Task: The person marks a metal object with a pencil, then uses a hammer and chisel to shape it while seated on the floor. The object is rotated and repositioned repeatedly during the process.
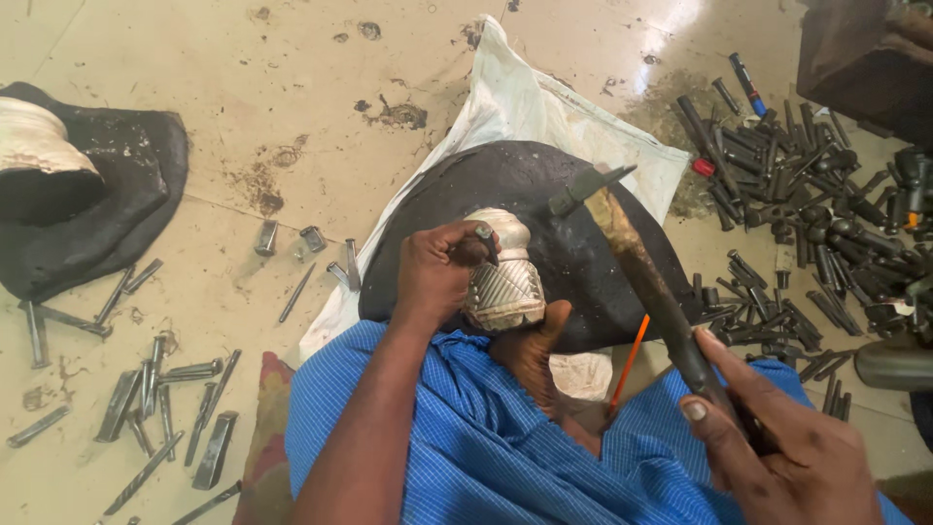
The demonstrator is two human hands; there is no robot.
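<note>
Floor: pale tile floor [292,78], stained at 12 o'clock. No labelled packages or signs legible.

White sack [544,107] spread at 12–1 o'clock, under a black domed pitch block [544,185] at centre. On the block, touching it: ribbed silver workpiece [505,277], tilted, braced from 6 o'clock by a bare foot [530,350].

Second black pad [117,194] at 9–10 o'clock, carrying another pale metal piece [39,146].

Heap of dark punches [807,204] at 2–3 o'clock; loose steel chisels [165,399] scattered at 7–8 o'clock.

Right hand [777,457] closed round hammer [632,253] handle; head raised above the block, apart from the workpiece.

Left hand [437,272] pinched on small punch [483,233], tip against the workpiece top.

Orange rod [630,362] at 5 o'clock beside the block.
</note>
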